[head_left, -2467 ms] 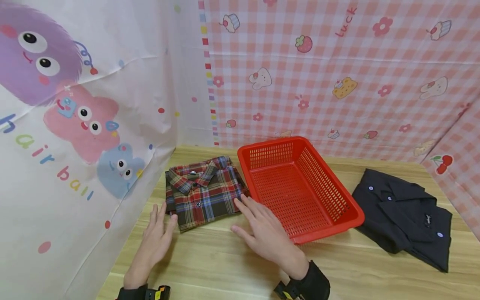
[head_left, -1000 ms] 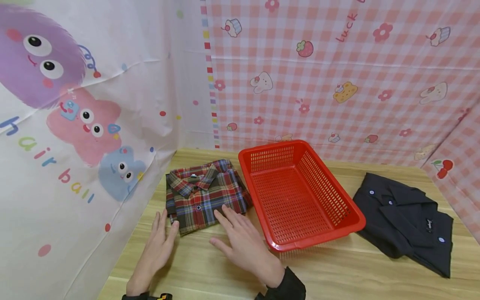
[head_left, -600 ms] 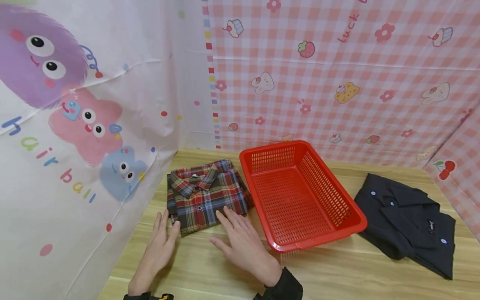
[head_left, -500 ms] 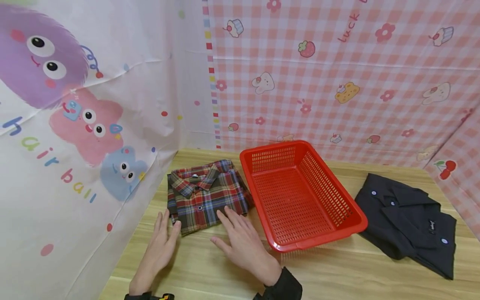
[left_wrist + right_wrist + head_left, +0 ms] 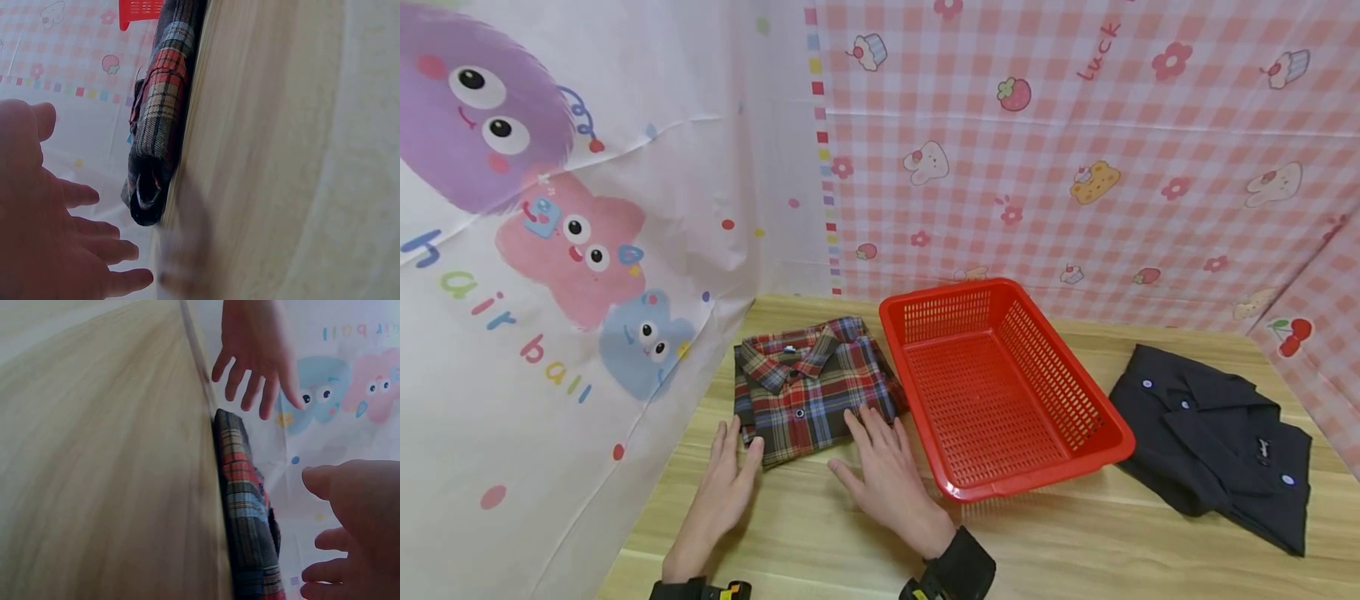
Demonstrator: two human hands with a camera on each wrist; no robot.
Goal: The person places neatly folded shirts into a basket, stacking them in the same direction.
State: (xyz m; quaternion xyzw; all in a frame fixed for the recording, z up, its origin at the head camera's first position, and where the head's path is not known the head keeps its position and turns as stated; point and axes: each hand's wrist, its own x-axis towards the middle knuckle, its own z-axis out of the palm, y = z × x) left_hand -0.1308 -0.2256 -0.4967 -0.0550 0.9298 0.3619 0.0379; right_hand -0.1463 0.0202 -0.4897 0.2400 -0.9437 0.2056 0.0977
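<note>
A folded plaid shirt (image 5: 820,387) in red, brown and blue lies on the wooden table, collar up, left of a red plastic basket. My left hand (image 5: 722,483), fingers extended, is at the shirt's front left corner. In the left wrist view that hand (image 5: 69,231) is spread beside the shirt's folded edge (image 5: 162,106), holding nothing. My right hand (image 5: 891,475) reaches to the shirt's front right edge, its fingertips overlapping the cloth in the head view. The right wrist view shows its fingers loosely extended beside the shirt (image 5: 244,512), with nothing gripped.
The red basket (image 5: 1037,477) stands at mid-table with nothing in it, close against the plaid shirt's right side. A folded black shirt (image 5: 1210,442) with pale buttons lies at the right. Printed cloth walls (image 5: 970,192) border the table at the back and both sides.
Since the oldest frame my right hand has drawn back and left, from the basket's edge to the shirt's front. Lately it has turned slightly, fingertips shifting right. The left hand has barely moved.
</note>
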